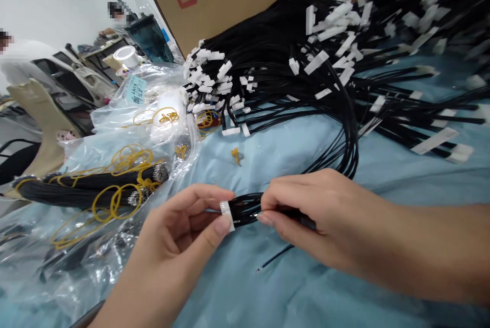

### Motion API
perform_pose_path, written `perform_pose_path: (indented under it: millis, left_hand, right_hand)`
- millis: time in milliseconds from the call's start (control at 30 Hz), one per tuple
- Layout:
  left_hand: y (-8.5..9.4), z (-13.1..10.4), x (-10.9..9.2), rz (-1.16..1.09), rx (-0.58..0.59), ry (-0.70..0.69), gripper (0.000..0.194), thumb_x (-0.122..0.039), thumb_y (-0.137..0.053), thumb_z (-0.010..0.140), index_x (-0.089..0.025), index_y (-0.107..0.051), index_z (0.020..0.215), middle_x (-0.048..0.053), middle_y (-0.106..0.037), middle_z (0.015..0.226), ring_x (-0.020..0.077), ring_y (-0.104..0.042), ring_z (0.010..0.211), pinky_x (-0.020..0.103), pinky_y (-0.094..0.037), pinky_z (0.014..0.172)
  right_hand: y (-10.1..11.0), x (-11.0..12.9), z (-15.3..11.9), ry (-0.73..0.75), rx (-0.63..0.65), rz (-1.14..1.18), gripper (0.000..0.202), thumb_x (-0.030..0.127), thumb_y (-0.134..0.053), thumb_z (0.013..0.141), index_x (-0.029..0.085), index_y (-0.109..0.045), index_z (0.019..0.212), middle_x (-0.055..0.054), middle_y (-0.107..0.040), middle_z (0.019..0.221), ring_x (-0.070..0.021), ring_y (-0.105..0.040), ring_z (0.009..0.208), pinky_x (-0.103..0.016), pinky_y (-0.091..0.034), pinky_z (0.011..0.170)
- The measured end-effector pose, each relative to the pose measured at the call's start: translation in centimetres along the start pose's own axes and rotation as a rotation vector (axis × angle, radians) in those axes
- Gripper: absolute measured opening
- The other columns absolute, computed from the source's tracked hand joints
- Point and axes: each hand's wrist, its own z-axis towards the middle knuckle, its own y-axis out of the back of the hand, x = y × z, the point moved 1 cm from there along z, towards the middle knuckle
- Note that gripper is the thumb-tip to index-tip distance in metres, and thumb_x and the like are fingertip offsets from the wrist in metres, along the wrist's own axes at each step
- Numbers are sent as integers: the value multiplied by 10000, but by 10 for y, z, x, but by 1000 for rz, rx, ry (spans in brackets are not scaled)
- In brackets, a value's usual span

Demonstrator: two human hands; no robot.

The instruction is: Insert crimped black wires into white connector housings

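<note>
Between the thumb and fingers of my left hand is a white connector housing, with several black wires running out of its right side. My right hand is closed just right of it, pinching a black wire with a small metal terminal at its tip. A loose wire end with a metal tip sticks out below my right hand, over the blue cloth. Behind my hands the black wires curve up toward a large bundle. My right palm hides part of the wires it holds.
A big pile of black cables with white connectors lies at the back, before a cardboard box. On the left, bundles of black wires and yellow ties rest on clear plastic bags. Farther back are people, chairs and a blue-black bin.
</note>
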Motion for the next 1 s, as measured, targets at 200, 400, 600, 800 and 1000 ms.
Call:
perform_pose_path:
  millis: [200,400,600,800,1000]
  left_hand:
    - [0,-1,-2,-26,-3,9,125,-239,-762,720,-323,-731,807,-87,-705,723,35,-636,668,10,-486,594]
    - [1,-3,-2,-32,7,35,112,-249,-766,715,-304,-728,805,-72,-700,702,57,-636,683,38,-487,587]
    - [-2,-2,-5,-127,43,77,101,-249,-753,724,-295,-717,807,-59,-735,772,61,-639,708,55,-492,606]
    - [-1,-1,-9,-215,18,183,151,-251,-764,689,-299,-710,822,-43,-719,752,98,-624,728,116,-524,624]
    - [1,0,-9,-222,1,196,153,-247,-768,674,-290,-718,812,-33,-717,755,109,-619,733,130,-532,627]
  right_hand:
    - [-1,1,-2,-3,17,-29,205,158,-444,903,125,-582,756,-12,-578,669,-106,-523,567,-239,-355,528]
    - [-2,1,-2,4,21,-29,210,160,-427,916,121,-579,775,-12,-579,687,-108,-519,572,-249,-351,530]
    - [-3,2,-2,2,-12,-14,199,183,-420,925,138,-559,790,11,-566,688,-97,-518,571,-240,-355,528]
    - [1,3,-7,137,4,-97,79,172,-460,927,160,-530,960,28,-575,819,-82,-520,594,-226,-340,503]
    - [7,4,-8,235,-75,-199,148,43,-443,863,130,-563,857,-27,-509,830,-104,-477,686,-219,-395,586]
